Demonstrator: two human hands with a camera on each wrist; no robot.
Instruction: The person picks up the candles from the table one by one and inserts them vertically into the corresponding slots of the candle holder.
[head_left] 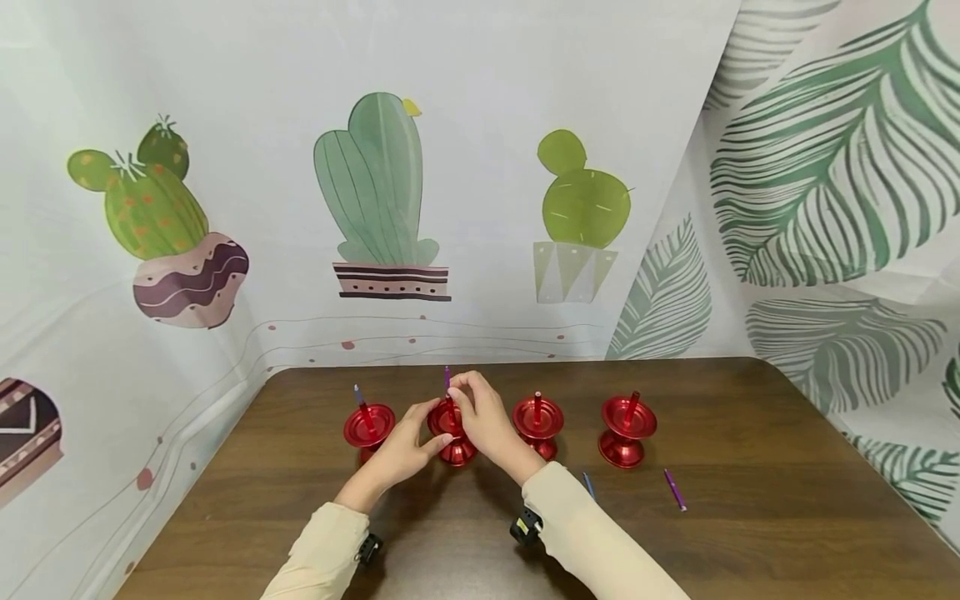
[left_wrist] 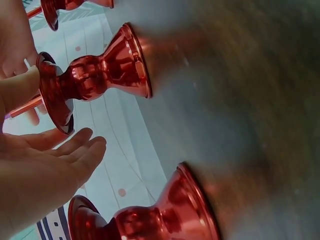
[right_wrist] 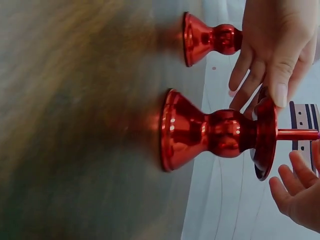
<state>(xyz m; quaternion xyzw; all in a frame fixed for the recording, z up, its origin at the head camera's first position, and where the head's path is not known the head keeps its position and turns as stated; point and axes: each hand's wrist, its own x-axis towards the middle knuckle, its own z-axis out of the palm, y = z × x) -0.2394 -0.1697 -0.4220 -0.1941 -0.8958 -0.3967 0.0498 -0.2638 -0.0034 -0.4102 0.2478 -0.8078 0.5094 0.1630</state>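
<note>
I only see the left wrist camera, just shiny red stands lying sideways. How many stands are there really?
Observer: Four red stands in a row on the brown table.
Operator: What's the other hand doing?
Observer: The right hand pinches a purple-tipped stick standing in the second stand from the left.
Operator: Are any sticks left over?
Observer: Two lie loose on the table: a purple stick and a blue stick by the right sleeve.

Dark wooden table (head_left: 750,533), rounded corners. Behind: white cloth backdrop (head_left: 487,75) printed with potted cacti. Right: leaf-patterned curtain (head_left: 840,183). Light soft, even.
</note>
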